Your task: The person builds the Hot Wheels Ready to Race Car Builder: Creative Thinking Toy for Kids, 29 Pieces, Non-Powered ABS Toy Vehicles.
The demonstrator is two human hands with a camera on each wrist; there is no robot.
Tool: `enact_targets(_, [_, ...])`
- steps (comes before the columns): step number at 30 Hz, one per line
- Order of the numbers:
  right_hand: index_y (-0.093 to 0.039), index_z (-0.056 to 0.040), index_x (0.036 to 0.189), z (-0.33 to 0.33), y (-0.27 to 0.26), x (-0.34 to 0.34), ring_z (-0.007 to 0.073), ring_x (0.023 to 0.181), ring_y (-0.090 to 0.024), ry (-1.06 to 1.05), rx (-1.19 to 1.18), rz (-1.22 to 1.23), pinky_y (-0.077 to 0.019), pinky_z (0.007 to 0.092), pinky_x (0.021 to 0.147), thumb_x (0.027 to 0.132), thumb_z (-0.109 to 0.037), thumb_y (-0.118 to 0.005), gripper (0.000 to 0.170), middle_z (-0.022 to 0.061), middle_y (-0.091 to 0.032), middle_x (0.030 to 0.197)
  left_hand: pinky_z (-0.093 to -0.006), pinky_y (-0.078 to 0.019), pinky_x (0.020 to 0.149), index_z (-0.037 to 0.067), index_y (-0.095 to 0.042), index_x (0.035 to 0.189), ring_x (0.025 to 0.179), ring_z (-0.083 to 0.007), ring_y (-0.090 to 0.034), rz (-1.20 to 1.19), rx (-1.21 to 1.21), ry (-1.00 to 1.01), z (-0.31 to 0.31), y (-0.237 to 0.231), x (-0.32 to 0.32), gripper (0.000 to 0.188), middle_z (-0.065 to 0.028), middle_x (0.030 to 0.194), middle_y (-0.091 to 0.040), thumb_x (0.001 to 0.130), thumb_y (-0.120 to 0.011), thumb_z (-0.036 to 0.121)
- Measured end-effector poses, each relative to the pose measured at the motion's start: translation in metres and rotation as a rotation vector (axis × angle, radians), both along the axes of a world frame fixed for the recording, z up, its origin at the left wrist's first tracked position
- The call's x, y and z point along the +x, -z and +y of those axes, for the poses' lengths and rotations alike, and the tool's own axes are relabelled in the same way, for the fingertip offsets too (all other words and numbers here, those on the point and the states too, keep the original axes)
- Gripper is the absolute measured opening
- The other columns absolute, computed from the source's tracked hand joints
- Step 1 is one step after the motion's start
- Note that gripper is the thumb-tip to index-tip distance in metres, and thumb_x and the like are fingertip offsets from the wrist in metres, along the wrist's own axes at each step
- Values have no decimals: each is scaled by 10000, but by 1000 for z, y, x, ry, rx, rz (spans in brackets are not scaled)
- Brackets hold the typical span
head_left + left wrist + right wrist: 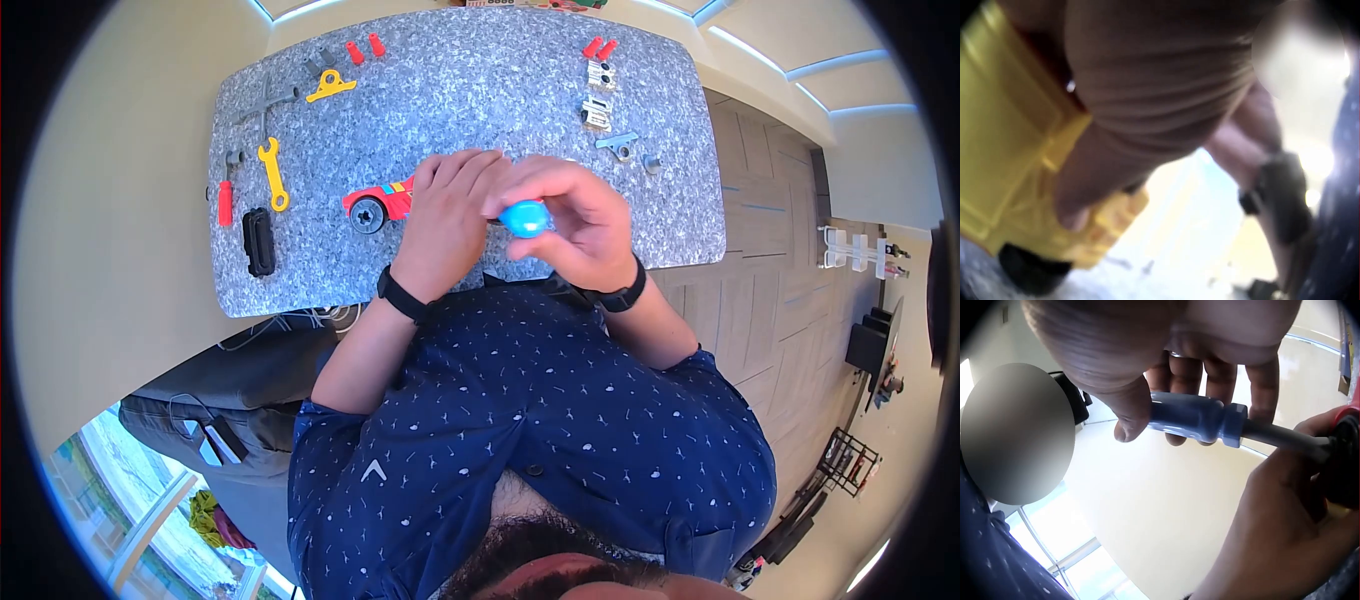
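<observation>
A red toy car [395, 203] with a dark grey wheel [367, 214] sits near the table's front edge. My left hand [447, 220] grips it, fingers over its body and covering much of it. In the left wrist view the car's yellow body part [1010, 144] and a black wheel [1034, 270] show beside the fingers. My right hand [585, 220] holds a toy screwdriver by its blue handle [1191, 419], thumb on one side and fingers on the other. Its grey shaft [1282, 439] points at the car, the tip right at a dark part [1344, 459].
On the left lie a yellow wrench [272, 175], a red-handled tool [225, 203], a black part [258, 242], a grey cross-shaped part [265, 105] and a yellow bracket [330, 87]. On the right are red pegs [600, 48], white blocks [596, 113] and a grey bracket [619, 147].
</observation>
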State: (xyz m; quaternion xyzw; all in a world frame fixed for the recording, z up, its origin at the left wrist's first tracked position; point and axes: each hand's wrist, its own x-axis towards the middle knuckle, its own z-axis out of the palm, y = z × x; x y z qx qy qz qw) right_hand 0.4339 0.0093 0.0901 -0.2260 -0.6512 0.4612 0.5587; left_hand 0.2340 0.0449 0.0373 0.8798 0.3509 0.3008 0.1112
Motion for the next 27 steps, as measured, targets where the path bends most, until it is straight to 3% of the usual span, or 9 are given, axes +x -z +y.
enact_targets(2, [-619,10,1285,-3,-1,5,205,1025,-723,85,79,122,-581,346,919,1010,-84,-844,368,146,-747,1167,-521,-446,1152,26,-675,1416,1364,-333,-633,39,-10,-42,-6,-3,0,527,-126,1464,-701,890,-683,31])
enact_targets(5, [-599,-10,1272,-5,-6,30,166,957,-683,201,-97,266,-563,322,860,1058,-99,-790,300,107,-710,1086,-533,-433,1177,6,-668,1418,1389,-343,-610,60,-69,-57,-19,-5,-1,587,-137,1489,-675,836,-645,-62])
enact_targets(9, [-623,-39,1211,3,15,49,119,904,-634,381,-422,-331,-533,306,784,1047,-173,-809,281,55,-662,1038,-523,-425,1177,15,-675,1409,1394,-333,-606,169,-88,-49,-32,-7,-9,614,-126,1470,-680,799,-699,-47])
enact_targets(13, [-665,-5,1334,-8,52,49,202,1058,-708,285,-396,-663,-581,350,886,969,-329,-901,542,100,-743,1182,-532,-410,1179,32,-678,1367,1414,-334,-589,197,-72,-57,-37,-5,-13,611,-125,1486,-665,763,-748,-28])
enact_targets(14, [-660,0,1385,-11,57,48,260,1168,-715,261,-478,-657,-598,381,959,956,-385,-911,629,143,-758,1237,-541,-402,1192,37,-675,1352,1429,-342,-578,209,-76,-80,-39,-4,-12,591,-131,1504,-651,769,-748,-25])
enact_targets(20, [-631,-15,1416,-9,64,46,138,829,-725,141,-951,-386,-600,298,657,1017,-245,-859,513,91,-743,1076,-600,-335,1273,46,-656,1287,1523,-382,-509,271,-51,-129,-50,8,-3,442,-171,1605,-564,851,-719,-1])
enact_targets(23, [-621,-36,1437,-5,73,48,75,705,-674,249,-801,-349,-535,249,546,1031,-177,-834,479,51,-728,1004,-623,-299,1306,44,-657,1288,1553,-393,-483,227,-76,-92,-45,11,0,382,-187,1633,-541,909,-691,12])
enact_targets(26, [-635,-52,1453,2,77,60,57,758,-680,282,-758,-429,-553,244,588,1045,-165,-815,459,42,-749,1100,-632,-277,1326,48,-654,1349,1570,-399,-464,186,-88,-62,-38,15,3,413,-191,1652,-526,938,-684,13])
enact_targets(27, [-650,-49,1425,4,79,64,105,766,-704,313,-742,-466,-575,282,619,1032,-167,-822,446,60,-754,1082,-633,-270,1333,51,-649,1390,1577,-397,-457,151,-100,-49,-35,19,3,458,-185,1658,-523,936,-692,5])
